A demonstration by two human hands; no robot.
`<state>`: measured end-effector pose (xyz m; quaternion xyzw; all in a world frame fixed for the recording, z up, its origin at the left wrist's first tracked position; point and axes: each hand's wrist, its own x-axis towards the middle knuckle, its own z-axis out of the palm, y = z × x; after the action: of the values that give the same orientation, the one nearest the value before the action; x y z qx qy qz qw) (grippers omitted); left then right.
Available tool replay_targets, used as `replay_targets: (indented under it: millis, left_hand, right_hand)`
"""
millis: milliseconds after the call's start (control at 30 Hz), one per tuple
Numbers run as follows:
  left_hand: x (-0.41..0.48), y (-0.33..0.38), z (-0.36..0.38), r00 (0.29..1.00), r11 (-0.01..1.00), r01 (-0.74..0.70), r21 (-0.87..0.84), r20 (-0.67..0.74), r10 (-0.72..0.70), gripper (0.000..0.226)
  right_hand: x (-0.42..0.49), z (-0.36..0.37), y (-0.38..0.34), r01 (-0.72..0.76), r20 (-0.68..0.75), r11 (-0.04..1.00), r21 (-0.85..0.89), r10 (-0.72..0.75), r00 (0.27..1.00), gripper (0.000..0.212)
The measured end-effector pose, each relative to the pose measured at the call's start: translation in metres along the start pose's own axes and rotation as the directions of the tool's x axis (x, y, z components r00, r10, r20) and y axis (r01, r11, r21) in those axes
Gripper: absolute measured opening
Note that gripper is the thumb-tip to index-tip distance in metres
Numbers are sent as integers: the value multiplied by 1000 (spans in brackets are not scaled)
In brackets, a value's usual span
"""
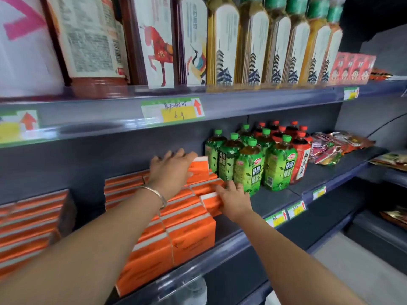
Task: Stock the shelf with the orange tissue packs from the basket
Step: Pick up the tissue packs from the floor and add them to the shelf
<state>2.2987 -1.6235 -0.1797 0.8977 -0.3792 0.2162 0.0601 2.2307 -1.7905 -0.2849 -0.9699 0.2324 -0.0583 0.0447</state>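
Observation:
Several orange tissue packs (189, 234) lie in rows on the middle shelf (284, 203), with a second stack (30, 225) further left. My left hand (171, 168), a bangle on its wrist, lies with straight fingers on top of an upright orange pack (199, 170) at the back of the rows. My right hand (233, 199) presses against the right end of a front pack (209, 200), fingers spread over it. The basket is out of view.
Green tea bottles (248, 168) and red-capped bottles (300, 155) stand right beside the packs. Snack bags (330, 148) lie further right. Tall bottles (253, 45) fill the upper shelf, its rail carrying price tags (172, 110). Lower shelves sit at right.

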Motion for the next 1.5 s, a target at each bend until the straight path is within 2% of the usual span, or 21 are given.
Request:
replay_targets:
  millis: [67,133,267,400,500,567,633,733,900,1000,1133,1267,1367,1500]
  left_hand:
    - [1,-1,4,1000,1000,-4,-5,5,4,43]
    - [1,-3,7,1000,1000,-8,-8,14,8,44]
    - [-5,-3,11,999,998,13,-62,45,-10,44]
    - [-9,-4,8,996,990,12,-138,84,-1,43]
    - [-14,-3,7,997,994,-3,-109,72,11,44]
    - [-18,-1,8,999,999,12,-53,51,-9,42]
    - [-20,4,7,999,999,26,-21,41,-25,40]
    - [-24,17,2,999,998,12,-64,45,-10,43]
    - [-26,49,-9,1000,972,-17,-236,22,23,45]
    - [-27,53,-10,999,985,-43,-167,4,44,47]
    - [-32,46,5,996,996,-10,-86,86,17,45]
    - [-35,43,26,981,998,-11,-59,192,22,41]
    - [-33,42,37,970,998,-22,-56,239,35,39]
    - [-29,38,48,964,998,-32,-57,263,46,38]
  right_hand:
    - [-2,5,0,-99,-142,995,0,98,985,51]
    - [-4,11,0,-117,-200,992,55,126,972,46]
    - [3,19,-6,-35,-176,978,205,72,982,46]
    - [5,20,-8,-9,-139,963,271,48,989,46]
    - [-3,10,-8,-6,-106,959,285,38,994,52]
    - [-13,-3,-8,35,-187,954,298,22,982,58]
    - [-24,-19,-9,133,-329,933,334,-17,944,65]
    - [-34,-41,-13,269,-430,907,325,-112,896,73]
    - [-44,-64,-4,246,-398,945,215,-145,906,48]
    - [-52,-60,22,165,-388,955,247,-59,920,42]
    - [-59,-37,57,2,-213,951,309,67,975,39]
    - [-51,-13,57,-32,-29,956,293,42,999,44]
    - [-37,-1,45,-27,-17,954,298,33,999,49]
    - [-21,8,27,-34,-115,930,365,82,990,51]
